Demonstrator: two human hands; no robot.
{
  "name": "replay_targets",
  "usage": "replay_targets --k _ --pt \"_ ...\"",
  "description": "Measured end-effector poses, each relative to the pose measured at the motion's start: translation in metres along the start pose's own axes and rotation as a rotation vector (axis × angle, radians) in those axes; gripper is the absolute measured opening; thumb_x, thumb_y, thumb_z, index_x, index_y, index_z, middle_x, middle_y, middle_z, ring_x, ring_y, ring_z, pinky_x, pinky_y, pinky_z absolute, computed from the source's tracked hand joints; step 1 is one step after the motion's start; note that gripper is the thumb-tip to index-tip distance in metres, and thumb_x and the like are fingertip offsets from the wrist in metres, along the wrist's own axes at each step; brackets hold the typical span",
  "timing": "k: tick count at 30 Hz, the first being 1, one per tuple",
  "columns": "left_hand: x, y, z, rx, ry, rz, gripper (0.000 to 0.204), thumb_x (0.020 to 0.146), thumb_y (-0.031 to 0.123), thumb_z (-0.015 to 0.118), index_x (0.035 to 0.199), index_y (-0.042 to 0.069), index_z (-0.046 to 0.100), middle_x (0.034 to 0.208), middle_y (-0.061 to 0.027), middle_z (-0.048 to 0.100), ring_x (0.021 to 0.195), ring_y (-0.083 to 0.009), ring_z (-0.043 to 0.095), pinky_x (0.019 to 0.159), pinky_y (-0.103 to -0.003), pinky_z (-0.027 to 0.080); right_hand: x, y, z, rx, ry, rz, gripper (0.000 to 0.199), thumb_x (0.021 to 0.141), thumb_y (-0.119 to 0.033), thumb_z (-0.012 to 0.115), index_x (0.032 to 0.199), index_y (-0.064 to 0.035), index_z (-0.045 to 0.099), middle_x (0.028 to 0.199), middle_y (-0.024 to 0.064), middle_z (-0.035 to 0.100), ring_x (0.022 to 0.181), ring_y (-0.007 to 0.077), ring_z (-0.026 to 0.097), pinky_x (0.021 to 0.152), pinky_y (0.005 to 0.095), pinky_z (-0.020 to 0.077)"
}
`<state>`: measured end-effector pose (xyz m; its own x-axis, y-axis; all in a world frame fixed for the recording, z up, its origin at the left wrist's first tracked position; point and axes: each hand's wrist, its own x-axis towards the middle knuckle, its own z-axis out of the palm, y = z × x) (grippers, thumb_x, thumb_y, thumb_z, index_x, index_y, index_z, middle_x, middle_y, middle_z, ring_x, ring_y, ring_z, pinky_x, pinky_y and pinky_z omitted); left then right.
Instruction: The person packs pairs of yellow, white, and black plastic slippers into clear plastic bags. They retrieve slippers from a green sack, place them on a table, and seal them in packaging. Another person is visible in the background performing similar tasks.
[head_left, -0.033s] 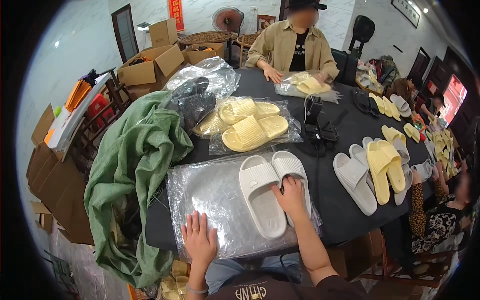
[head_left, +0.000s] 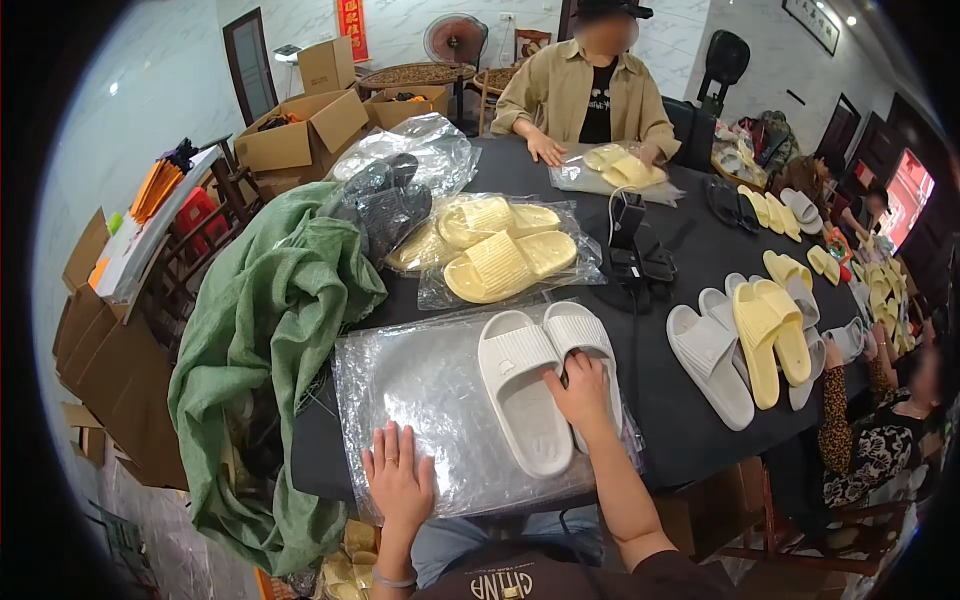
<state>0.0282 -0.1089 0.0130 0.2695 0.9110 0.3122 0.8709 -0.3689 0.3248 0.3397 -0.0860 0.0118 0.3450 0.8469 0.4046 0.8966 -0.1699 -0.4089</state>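
A pair of light grey slide sandals lies side by side on the right part of a clear plastic bag, toes away from me. My right hand is closed on the right sandal, with fingers curled at its strap opening and the thumb by the left sandal's inner edge. The fingertips are partly hidden under the strap. Flat on the bag's near left part rests my left hand, fingers stretched out and nothing in it. Just beyond the bag are yellow slides wrapped in clear plastic.
Loose grey and yellow slides stand at the right of the black table. A black device stand is at the centre. Green cloth drapes over the left edge. Across the table, a person handles bagged yellow slides.
Across the table, the person's hand and the bagged yellow slides have shifted slightly. My hands and the grey slide sandals have not visibly moved.
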Motion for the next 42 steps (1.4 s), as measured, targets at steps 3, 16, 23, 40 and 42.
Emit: replay_targets --k 3,16,23,40,42 --pt "-0.001 0.000 0.001 0.006 0.000 -0.004 0.051 0.092 0.030 0.053 0.137 0.007 0.049 0.146 -0.0154 0.042 0.137 -0.0365 0.034 0.111 -0.053 0.021 -0.001 0.002 0.003 0.013 0.027 -0.012 0.042 0.081 -0.036 0.063 0.103 -0.0003 0.064 0.109 0.0122 0.061 0.103 0.0327 0.052 0.085 0.0486 0.0402" --pt "0.000 0.000 0.001 0.015 0.021 -0.021 0.050 0.091 0.031 0.055 0.135 0.008 0.051 0.144 -0.0156 0.044 0.135 -0.0358 0.036 0.111 -0.053 0.022 0.004 -0.005 -0.002 -0.012 -0.106 0.051 0.041 0.082 -0.036 0.064 0.098 0.0021 0.064 0.111 0.0156 0.061 0.104 0.0356 0.052 0.089 0.0488 0.0406" --pt "0.002 -0.003 0.001 0.013 0.052 -0.013 0.051 0.089 0.034 0.057 0.133 0.010 0.054 0.143 -0.0140 0.045 0.134 -0.0340 0.040 0.110 -0.051 0.025 0.001 0.009 0.003 0.071 -0.054 -0.009 0.040 0.081 -0.030 0.066 0.099 0.0053 0.062 0.108 0.0201 0.060 0.101 0.0402 0.051 0.090 0.0504 0.0397" --pt "-0.003 -0.005 0.000 -0.013 0.079 -0.025 0.052 0.090 0.037 0.058 0.136 0.013 0.051 0.145 -0.0102 0.043 0.135 -0.0301 0.038 0.108 -0.048 0.029 0.004 0.017 0.006 0.027 -0.126 -0.030 0.041 0.085 -0.025 0.064 0.105 0.0103 0.060 0.111 0.0252 0.058 0.104 0.0429 0.049 0.092 0.0496 0.0383" --pt "-0.002 -0.006 -0.001 -0.017 0.074 -0.029 0.053 0.090 0.037 0.058 0.136 0.013 0.050 0.146 -0.0103 0.043 0.135 -0.0300 0.038 0.108 -0.048 0.029 0.004 0.018 0.007 0.024 -0.123 -0.033 0.040 0.085 -0.025 0.064 0.105 0.0102 0.060 0.111 0.0253 0.057 0.103 0.0430 0.049 0.092 0.0493 0.0384"
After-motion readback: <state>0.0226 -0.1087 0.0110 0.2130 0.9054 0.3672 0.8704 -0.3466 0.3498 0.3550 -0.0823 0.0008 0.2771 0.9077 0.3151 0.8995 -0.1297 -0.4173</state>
